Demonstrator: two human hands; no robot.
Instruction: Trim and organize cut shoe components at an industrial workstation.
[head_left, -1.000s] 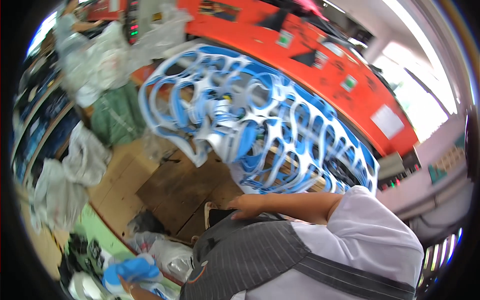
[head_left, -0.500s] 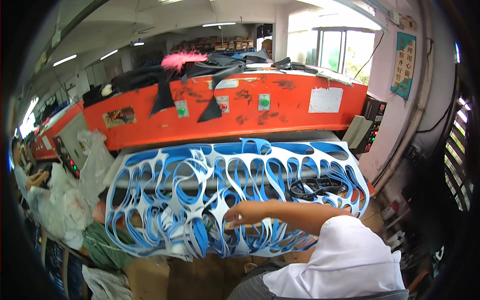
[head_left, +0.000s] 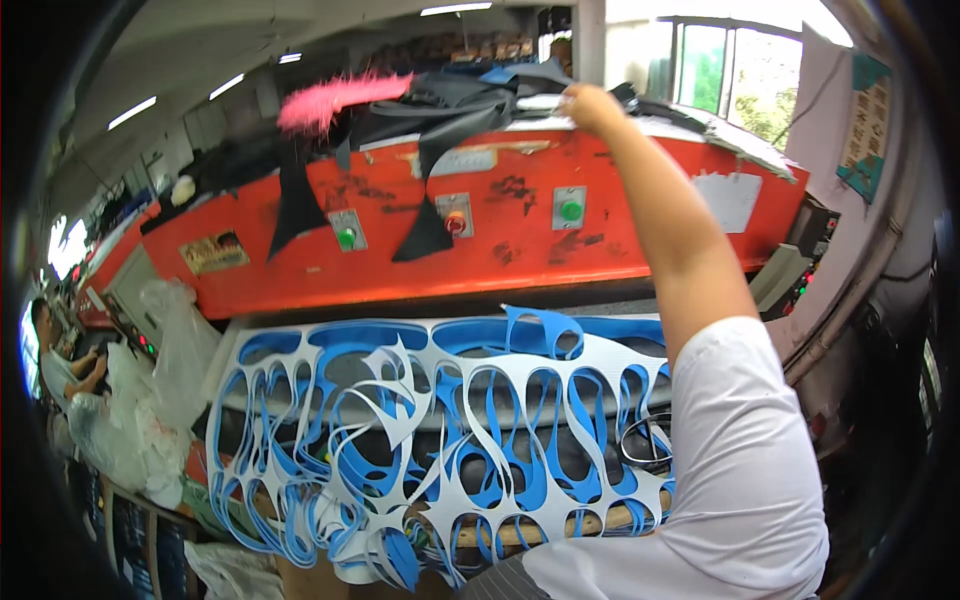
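My right hand [head_left: 595,108] reaches up to the top of a red press [head_left: 520,235], by a flat white thing [head_left: 540,103] and heaped black sheet scraps [head_left: 440,118]. Its fingers look curled; whatever they hold is too small or hidden. My bare forearm crosses in front of the press, and the white sleeve fills the lower right. Below the press lies a die-cut leftover sheet [head_left: 520,372], white on one face and blue on the other, full of oval holes. Its near edge hangs in tangled strips. My left hand is out of view.
Green buttons [head_left: 571,209] and a red button [head_left: 456,223] sit on the press front. A pink fluffy piece [head_left: 335,100] tops the pile. A black looped thing [head_left: 648,440] lies under the webbing. Plastic bags [head_left: 175,350] and another person [head_left: 62,360] are at left.
My right hand has gone from above the cut sheet, up and away to the top of the press. The view has shifted, so the press and sheet sit lower and larger.
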